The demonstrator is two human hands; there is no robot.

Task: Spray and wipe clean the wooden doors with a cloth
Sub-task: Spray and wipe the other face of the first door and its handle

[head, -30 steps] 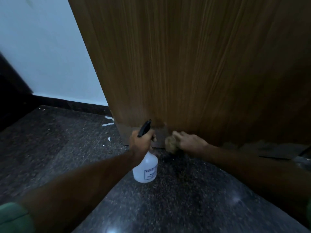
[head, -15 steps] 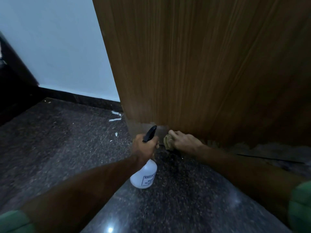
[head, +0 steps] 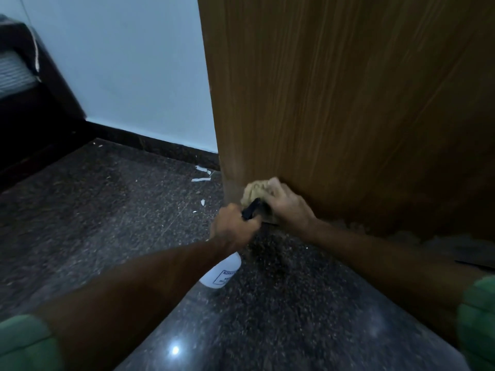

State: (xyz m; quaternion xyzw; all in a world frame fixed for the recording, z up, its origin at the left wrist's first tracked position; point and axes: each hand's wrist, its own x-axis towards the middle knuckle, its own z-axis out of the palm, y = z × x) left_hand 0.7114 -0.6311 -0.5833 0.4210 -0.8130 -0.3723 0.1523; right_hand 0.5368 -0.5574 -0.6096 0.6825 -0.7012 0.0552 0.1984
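A tall wooden door [head: 334,103] fills the right and centre of the view, its bottom edge worn and chipped. My right hand [head: 288,203] grips a crumpled tan cloth [head: 254,190] and presses it against the door's lower left corner. My left hand [head: 233,227] holds a white spray bottle [head: 222,273] by its black trigger head, just left of and below the cloth. The bottle hangs above the floor, its body partly hidden by my wrist.
The dark speckled stone floor [head: 134,210] spreads out below. White paint flakes [head: 202,174] lie near the door's corner. A pale wall [head: 128,76] with a dark skirting stands at left, and dark furniture [head: 29,97] sits at the far left.
My right hand has moved the cloth to the left and slightly up along the door's bottom, onto its corner. My left hand kept the bottle close by. The view has shifted left.
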